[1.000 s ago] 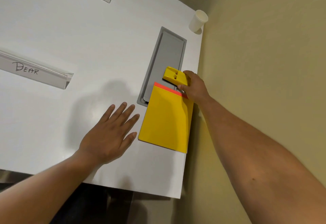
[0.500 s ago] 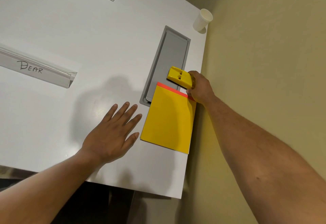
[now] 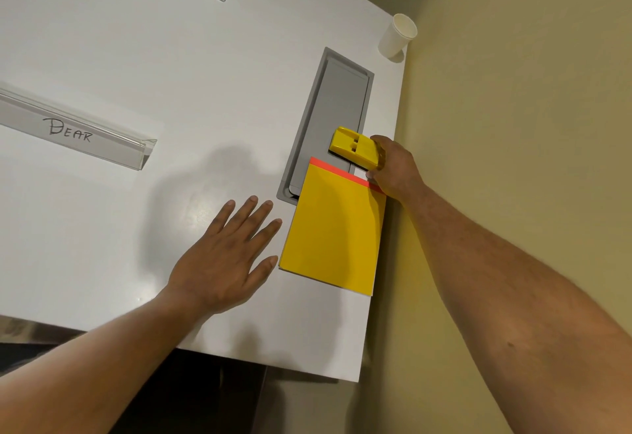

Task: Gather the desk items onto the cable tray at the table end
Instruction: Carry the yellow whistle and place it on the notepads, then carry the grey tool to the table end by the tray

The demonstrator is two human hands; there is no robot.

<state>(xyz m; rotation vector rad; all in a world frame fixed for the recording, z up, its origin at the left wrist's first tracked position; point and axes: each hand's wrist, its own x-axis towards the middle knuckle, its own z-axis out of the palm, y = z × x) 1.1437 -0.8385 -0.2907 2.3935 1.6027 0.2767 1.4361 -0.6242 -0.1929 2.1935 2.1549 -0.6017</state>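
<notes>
**Yellow block arriving over the tray**

Since a second ago the yellow block (image 3: 355,148) has edged slightly toward the upper right, staying low over the grey cable tray (image 3: 342,91) at centre right; placement looks close. Right hand (image 3: 393,170) grips its near end, fingers curled. Left hand (image 3: 222,262) lies flat, fingers spread, just beside the yellow pad (image 3: 333,228), which overlaps the tray's lower end.

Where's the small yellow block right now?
In the head view, the yellow block is in the right hand, over the near end of the grey cable tray, just beyond the yellow notepad.
</notes>
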